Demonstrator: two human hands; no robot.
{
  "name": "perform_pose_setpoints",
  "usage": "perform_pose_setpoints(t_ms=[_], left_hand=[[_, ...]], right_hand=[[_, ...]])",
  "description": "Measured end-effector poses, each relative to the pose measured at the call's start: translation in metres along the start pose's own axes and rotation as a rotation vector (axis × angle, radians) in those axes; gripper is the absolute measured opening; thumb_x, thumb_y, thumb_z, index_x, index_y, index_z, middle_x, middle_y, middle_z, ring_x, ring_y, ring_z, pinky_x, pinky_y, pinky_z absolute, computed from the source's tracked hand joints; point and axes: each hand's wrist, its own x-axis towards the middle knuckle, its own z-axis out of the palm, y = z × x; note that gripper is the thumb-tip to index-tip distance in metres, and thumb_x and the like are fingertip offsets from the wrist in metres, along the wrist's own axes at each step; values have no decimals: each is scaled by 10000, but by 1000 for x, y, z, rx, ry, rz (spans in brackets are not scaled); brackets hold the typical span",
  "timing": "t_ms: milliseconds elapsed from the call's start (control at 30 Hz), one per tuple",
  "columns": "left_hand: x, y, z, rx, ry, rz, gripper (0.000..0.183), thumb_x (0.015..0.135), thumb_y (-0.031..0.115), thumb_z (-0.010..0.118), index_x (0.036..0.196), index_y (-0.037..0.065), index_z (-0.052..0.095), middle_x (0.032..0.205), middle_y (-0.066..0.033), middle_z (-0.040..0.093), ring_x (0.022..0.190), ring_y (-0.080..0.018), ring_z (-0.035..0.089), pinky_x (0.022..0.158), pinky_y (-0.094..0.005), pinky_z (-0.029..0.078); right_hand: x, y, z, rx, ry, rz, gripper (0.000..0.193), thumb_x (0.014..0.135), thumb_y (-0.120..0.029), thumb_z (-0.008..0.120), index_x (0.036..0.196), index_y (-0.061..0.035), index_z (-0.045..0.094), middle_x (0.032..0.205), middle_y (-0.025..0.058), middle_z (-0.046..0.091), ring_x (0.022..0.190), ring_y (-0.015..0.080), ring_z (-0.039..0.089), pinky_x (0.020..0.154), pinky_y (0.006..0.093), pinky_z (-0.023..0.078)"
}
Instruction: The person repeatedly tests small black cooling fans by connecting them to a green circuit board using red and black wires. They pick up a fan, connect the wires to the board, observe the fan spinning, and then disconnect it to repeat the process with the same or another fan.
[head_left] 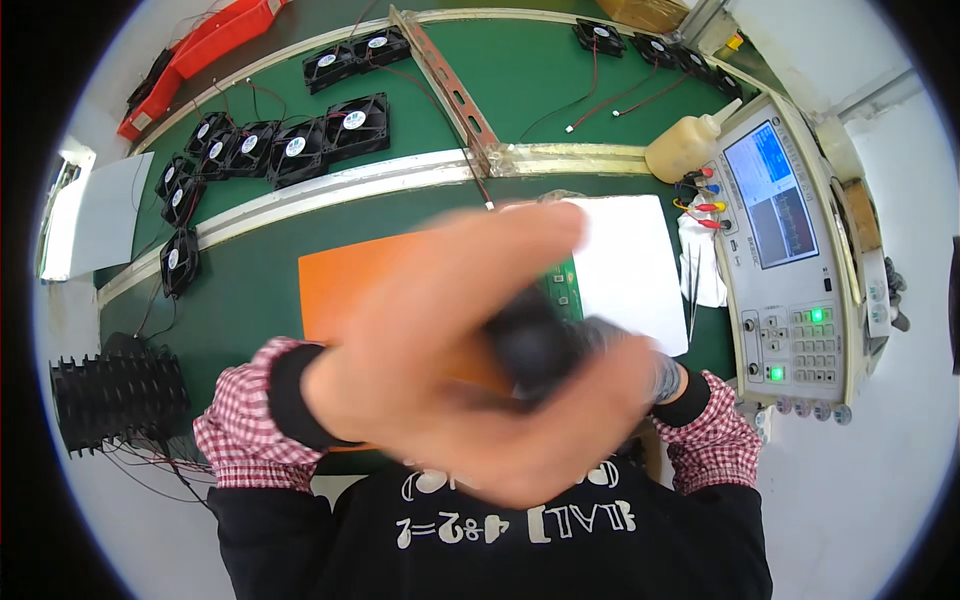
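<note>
My left hand point(430, 330) is large and smeared by motion across the middle of the view. Its thumb and a finger curve apart, with a blurred dark object point(537, 342) showing between them. Whether that hand grips the dark object, I cannot tell. My right hand point(668, 378) is mostly hidden behind it; only a greyish part by the cuff shows. Under the hands lie an orange mat point(345, 275), a green circuit board point(563, 290) and a white sheet point(630, 250).
Several black fans point(355, 122) with thin wires stand along the back and left. A stack of black finned parts point(120, 400) sits at the left. On the right are a test instrument point(785, 250) with a lit screen, a yellowish squeeze bottle point(685, 145) and tweezers point(694, 290).
</note>
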Motion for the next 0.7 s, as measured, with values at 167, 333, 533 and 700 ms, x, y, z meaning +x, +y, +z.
perform_pose_setpoints(t_ms=[167,333,533,700], left_hand=[[-44,-89,-73,513,668,-66,371,863,283,736,1012,-3,554,1021,-135,633,850,-239,615,773,-315,512],[-76,-119,-35,-244,812,-696,314,1026,320,498,1073,24,594,992,-24,599,835,-75,552,733,-210,447],[-102,-62,36,-108,-40,-492,241,859,82,660,1078,56,564,1045,-123,564,938,-261,567,839,-308,457],[-93,-51,34,-12,-319,-374,929,570,331,883,1342,33,461,1270,-158,483,1189,-363,435,1034,-477,302]], right_hand=[[-15,-12,4,141,-308,115,145,836,-165,744,871,-30,701,931,58,667,869,194,641,783,328,513],[-8,-22,-26,-115,352,259,153,821,-148,747,931,-49,706,898,52,674,891,163,642,826,306,514],[5,19,-36,-291,574,189,147,822,-21,701,969,-33,696,900,60,680,852,161,652,788,294,533],[5,21,-40,-897,447,-34,184,778,1,689,943,-79,709,868,68,658,788,240,628,722,346,528]])
